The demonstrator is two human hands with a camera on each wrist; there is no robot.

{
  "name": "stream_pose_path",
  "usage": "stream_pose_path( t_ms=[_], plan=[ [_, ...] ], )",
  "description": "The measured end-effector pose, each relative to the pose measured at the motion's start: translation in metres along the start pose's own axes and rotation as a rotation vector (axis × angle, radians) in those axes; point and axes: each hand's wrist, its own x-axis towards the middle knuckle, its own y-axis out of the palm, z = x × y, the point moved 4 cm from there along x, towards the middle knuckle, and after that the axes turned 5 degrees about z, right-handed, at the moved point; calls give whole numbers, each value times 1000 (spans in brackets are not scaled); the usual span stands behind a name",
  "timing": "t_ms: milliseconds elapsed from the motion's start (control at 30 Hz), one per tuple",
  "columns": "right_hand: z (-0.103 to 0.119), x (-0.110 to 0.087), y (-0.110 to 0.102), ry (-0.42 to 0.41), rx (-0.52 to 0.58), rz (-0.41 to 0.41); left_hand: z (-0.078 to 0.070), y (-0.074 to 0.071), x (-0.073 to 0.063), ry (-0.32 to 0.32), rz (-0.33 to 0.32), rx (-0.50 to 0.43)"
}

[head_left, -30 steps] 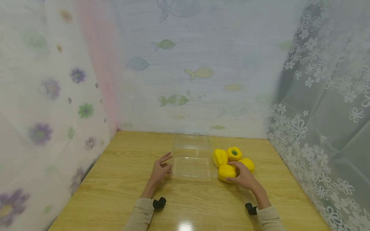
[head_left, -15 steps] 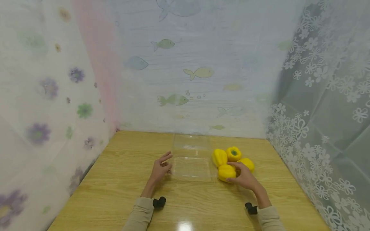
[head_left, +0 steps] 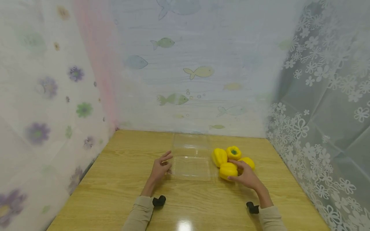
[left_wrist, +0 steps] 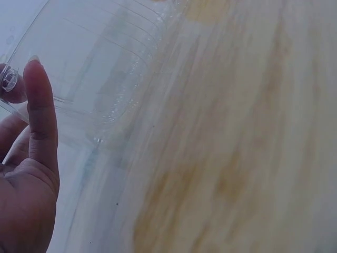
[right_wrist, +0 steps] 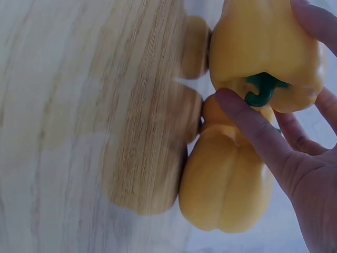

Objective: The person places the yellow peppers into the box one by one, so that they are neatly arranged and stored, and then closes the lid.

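The person's right hand (head_left: 245,176) has its fingers and thumb bent around a shiny yellow bell pepper (head_left: 228,171) with a green stem, one on each side. This pepper is at the front of a little bunch, on the right side of a light brown wooden table (head_left: 202,205). Three more yellow peppers (head_left: 219,157) sit close behind and beside it.

To the left of the bunch, near the middle, lies a see-through plastic box (head_left: 191,166), with its lid (head_left: 191,140) open toward the back. The left hand (head_left: 159,168) is at the left edge of the box, with some fingers reaching out nearly straight. I cannot tell if it pinches the edge or only touches it.
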Motion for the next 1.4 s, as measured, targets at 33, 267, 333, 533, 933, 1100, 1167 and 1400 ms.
stream_pose_path(
  t_ms=[33, 267, 333, 533, 933, 1100, 1167, 1400],
  plan=[
    [0, 0, 0, 2, 4, 0, 0, 0, 0, -1, 1, -1],
    [2, -2, -5, 3, 5, -53, 0, 2, -1, 10, 6, -1],
    [4, -2, -7, -3, 16, -67, 0, 3, -2, 16, 6, 1],
    [9, -2, -7, -42, 67, -99, -1, 2, -4, 20, 9, 7],
    [9, -2, -2, -75, 195, -159, 4, 2, -3, 25, 17, -14],
    [11, -2, -2, -104, 198, -176, 5, 2, -3, 27, 12, -21],
    [10, -1, -2, -118, 203, -181, 5, 2, -4, 33, 12, -17],
    [9, 2, 2, -156, 227, -188, 5, 4, -4, 57, 17, -23]
  ],
)
